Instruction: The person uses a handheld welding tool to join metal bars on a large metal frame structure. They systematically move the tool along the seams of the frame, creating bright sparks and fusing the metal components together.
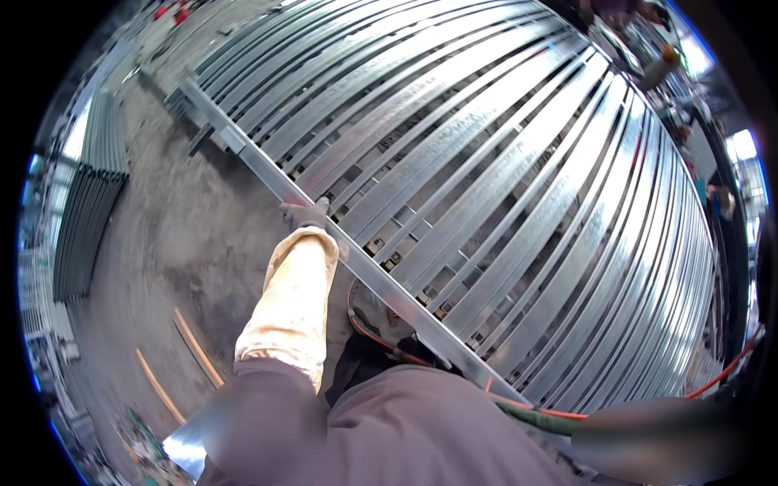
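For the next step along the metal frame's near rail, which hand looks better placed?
Probably the left hand: it is on the near rail, with the pale-sleeved forearm reaching straight up to it. The right hand cannot be made out.

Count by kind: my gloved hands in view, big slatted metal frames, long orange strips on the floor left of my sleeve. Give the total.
Left hand: 1
Frame: 1
Strips: 2
Total: 4
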`<state>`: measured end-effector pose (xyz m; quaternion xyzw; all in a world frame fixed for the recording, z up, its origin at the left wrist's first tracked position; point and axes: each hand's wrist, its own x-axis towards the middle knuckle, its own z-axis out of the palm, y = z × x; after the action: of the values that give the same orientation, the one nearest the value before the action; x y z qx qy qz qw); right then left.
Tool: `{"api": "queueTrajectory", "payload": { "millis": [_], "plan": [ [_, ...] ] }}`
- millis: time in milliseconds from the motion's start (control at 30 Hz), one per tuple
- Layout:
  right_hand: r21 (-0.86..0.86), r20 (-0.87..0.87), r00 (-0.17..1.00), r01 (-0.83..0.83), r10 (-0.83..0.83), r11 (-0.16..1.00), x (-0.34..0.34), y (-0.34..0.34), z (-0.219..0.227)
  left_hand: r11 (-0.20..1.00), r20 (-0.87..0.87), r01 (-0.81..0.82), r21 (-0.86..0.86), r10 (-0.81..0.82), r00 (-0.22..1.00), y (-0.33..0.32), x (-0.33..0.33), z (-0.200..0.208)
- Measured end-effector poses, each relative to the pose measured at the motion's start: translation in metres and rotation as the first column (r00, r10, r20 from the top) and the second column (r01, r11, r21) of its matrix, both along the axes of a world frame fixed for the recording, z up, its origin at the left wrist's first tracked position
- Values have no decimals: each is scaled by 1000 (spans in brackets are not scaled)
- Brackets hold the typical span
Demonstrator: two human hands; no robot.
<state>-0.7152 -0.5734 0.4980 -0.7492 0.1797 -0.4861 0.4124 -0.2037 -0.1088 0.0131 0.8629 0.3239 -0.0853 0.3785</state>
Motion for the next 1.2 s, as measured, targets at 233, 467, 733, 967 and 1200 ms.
{"api": "queueTrajectory", "payload": {
  "millis": [233,467,733,967,1200],
  "plan": [
    [354,-89,911,-349,402,868,181,-25,-68,990,-27,-74,116,78,997,-10,2,9],
    [730,-123,632,-465,765,502,350,57,-164,984,-33,-99,145,105,994,-20,-2,24],
    [914,-147,371,-302,917,269,478,171,-310,987,73,-93,129,85,994,-21,-5,31],
    [938,0,196,-340,981,68,515,203,-400,976,96,-85,200,67,993,-20,0,8],
    [924,2,143,-378,990,53,518,217,-416,978,76,-81,191,68,995,-16,0,3]
  ]
}}
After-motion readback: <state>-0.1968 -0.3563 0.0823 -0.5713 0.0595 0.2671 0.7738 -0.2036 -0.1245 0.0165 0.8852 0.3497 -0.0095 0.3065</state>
